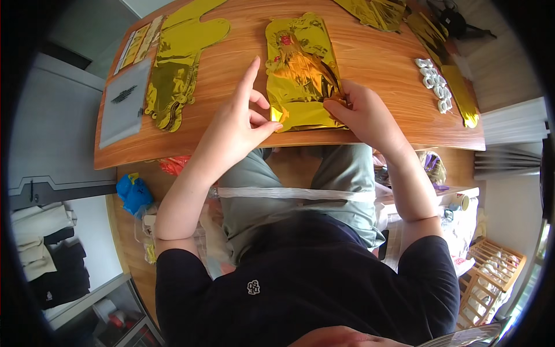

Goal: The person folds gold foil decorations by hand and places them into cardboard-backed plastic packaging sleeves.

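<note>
At the middle of the near edge of the brown wood-grained table [387,63], a flat, crinkled piece of shiny gold foil [303,75] lies lengthwise, running from that edge toward the far one. Its surface shows orange and red glints, and its near end forms a smoother band across the width. The person's right hand [370,113] is at the foil's right side, thumb and bent forefinger clamped on its border close to the near edge. The left hand [241,115] is spread, its forefinger raised well apart from the thumb and the other fingers curled; the thumb tip touches the foil's near left corner, though whether it presses there I cannot tell.

Toward the table's left edge lies a long, lobed, flat gold foil shape [179,63], and just beside it, along that edge, a translucent whitish plastic sheet [124,104] with dark marks. Pale and gold flat strips [137,47] lie by the far left corner. Near the right edge sits a cluster of small white bundles [433,84], with a narrow gold foil strip [459,95] between it and the edge. A black object [454,23] rests near the far right corner, and another gold foil sheet [373,13] lies at the far edge
</note>
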The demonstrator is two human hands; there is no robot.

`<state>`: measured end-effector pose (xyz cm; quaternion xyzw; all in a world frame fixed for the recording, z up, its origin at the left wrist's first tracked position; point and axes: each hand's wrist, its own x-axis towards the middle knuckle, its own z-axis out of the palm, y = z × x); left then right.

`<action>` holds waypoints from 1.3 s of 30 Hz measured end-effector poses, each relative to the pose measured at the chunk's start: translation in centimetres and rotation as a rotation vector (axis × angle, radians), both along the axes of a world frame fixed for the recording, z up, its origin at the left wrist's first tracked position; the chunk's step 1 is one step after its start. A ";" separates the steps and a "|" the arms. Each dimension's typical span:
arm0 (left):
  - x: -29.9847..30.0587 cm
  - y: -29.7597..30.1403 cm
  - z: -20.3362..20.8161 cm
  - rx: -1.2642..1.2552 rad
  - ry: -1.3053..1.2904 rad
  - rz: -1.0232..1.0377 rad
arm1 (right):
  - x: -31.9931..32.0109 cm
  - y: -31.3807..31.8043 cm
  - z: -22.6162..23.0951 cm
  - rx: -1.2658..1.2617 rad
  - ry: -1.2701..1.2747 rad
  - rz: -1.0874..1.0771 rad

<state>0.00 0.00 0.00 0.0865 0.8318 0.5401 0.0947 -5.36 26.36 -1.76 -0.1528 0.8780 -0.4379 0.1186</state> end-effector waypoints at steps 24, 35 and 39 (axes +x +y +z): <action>4.6 -1.2 -7.7 -0.687 1.089 -0.045 | 0.4 -1.1 0.7 0.056 0.106 -0.013; 4.5 -1.1 -6.0 -0.687 0.966 0.056 | 0.5 -1.0 0.6 0.020 0.102 -0.023; 4.8 -2.0 -6.8 -0.784 1.015 -0.017 | 0.7 -1.3 0.7 0.039 0.151 -0.015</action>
